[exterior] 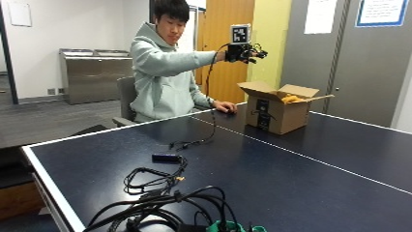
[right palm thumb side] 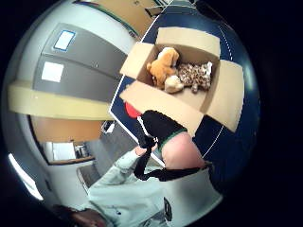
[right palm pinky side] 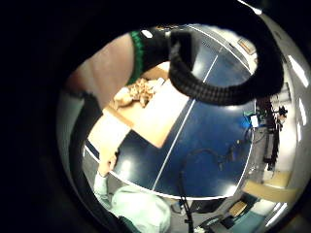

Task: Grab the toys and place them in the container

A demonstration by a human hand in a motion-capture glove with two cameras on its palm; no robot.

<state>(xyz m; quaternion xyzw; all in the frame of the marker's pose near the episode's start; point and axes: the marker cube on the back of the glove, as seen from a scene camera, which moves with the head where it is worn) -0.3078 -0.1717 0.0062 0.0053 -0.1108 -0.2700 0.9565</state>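
Note:
A person sits at the dark blue table [exterior: 309, 179]. Their gloved right hand [exterior: 248, 52] is raised high above and a little to the left of an open cardboard box [exterior: 280, 116]. Its fingers are loosely curled and hold nothing. Inside the box [right palm thumb side: 227, 94] lie an orange plush dog [right palm thumb side: 162, 66] and a leopard-spotted plush [right palm thumb side: 196, 75], side by side. From outside only a bit of the orange plush [exterior: 291, 99] shows over the rim. The little finger side view shows the toys [right palm pinky side: 138, 92] in the box [right palm pinky side: 155, 121], partly behind a glove finger [right palm pinky side: 214, 90].
The person's bare left hand [exterior: 225, 106] rests on the table just left of the box. A tangle of black cables [exterior: 161, 193] and a small black device [exterior: 166, 157] lie near the table's front left corner. A white centre line [exterior: 309, 157] crosses the table.

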